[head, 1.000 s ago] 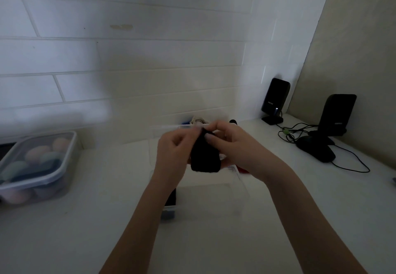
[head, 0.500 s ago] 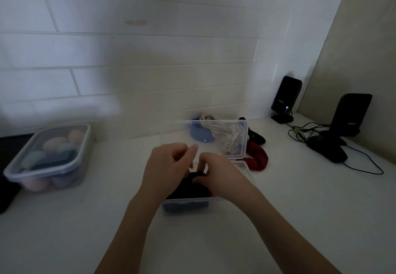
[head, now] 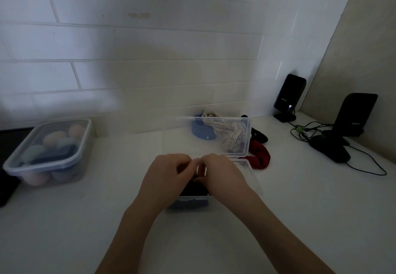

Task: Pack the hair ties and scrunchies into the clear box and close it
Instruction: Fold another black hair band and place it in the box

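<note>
- Both hands sit low in the centre of the frame, right over the open clear box (head: pixel 246 166), knuckles up toward the camera.
- Left hand (head: pixel 165 177): fingers curled down and in, tips pointing into the box. Looks like they're on the black scrunchie (head: pixel 194 188) in there, but the actual grip is hidden behind the knuckles, so can't tell for sure.
- Right hand (head: pixel 222 175): also curled, fingertips tucked down against the same dark fabric next to the left hand's. The two hands nearly touch at the fingertips.
- The box lid (head: pixel 227 136) stands up behind the hands, hinged open.
- Seen through and behind the lid: a blue scrunchie (head: pixel 202 132) and a cream patterned scrunchie (head: pixel 230 138), both still on the counter (head: pixel 300 209).
- Just right of the box: a red scrunchie (head: pixel 260 156), with a black hair tie (head: pixel 258 134) behind it.
- Far left: a lidded container (head: pixel 51 151) of pastel rounded things.
- Upper right: two black speakers (head: pixel 289 96) with cables.
</note>
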Action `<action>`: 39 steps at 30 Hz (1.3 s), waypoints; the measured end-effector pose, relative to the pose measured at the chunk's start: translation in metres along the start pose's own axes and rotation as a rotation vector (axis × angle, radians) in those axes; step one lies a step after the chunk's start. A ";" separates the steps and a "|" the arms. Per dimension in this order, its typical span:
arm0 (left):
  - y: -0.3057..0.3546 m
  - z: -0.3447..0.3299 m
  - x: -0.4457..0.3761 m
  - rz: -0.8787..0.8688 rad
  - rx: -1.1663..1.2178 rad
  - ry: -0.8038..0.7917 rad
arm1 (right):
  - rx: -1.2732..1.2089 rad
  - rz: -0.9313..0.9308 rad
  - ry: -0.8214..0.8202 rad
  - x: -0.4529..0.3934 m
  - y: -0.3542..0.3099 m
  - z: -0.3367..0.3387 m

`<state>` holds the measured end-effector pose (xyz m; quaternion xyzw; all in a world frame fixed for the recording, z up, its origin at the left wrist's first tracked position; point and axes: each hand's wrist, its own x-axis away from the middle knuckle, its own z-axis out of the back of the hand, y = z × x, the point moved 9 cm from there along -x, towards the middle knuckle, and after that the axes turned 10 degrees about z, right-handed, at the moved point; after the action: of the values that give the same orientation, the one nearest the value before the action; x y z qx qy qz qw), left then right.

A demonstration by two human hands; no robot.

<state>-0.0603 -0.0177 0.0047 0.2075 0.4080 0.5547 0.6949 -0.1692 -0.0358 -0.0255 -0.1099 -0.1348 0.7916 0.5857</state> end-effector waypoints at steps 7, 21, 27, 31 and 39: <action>0.002 0.000 0.002 0.011 -0.028 -0.010 | -0.206 0.019 -0.163 0.010 0.002 0.007; 0.005 0.010 0.006 0.025 0.065 0.047 | -0.087 0.052 -0.203 0.015 0.004 0.010; 0.004 0.006 0.004 0.025 0.036 0.024 | -0.037 0.107 -0.180 0.014 -0.005 0.008; 0.002 0.003 0.003 0.022 0.002 0.022 | -0.089 0.129 -0.183 0.014 -0.008 0.007; 0.005 0.002 0.003 0.002 -0.080 0.028 | -0.269 0.056 -0.254 0.019 0.002 0.011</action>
<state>-0.0617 -0.0128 0.0081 0.1724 0.3950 0.5741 0.6961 -0.1798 -0.0193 -0.0159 -0.0900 -0.3093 0.7901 0.5216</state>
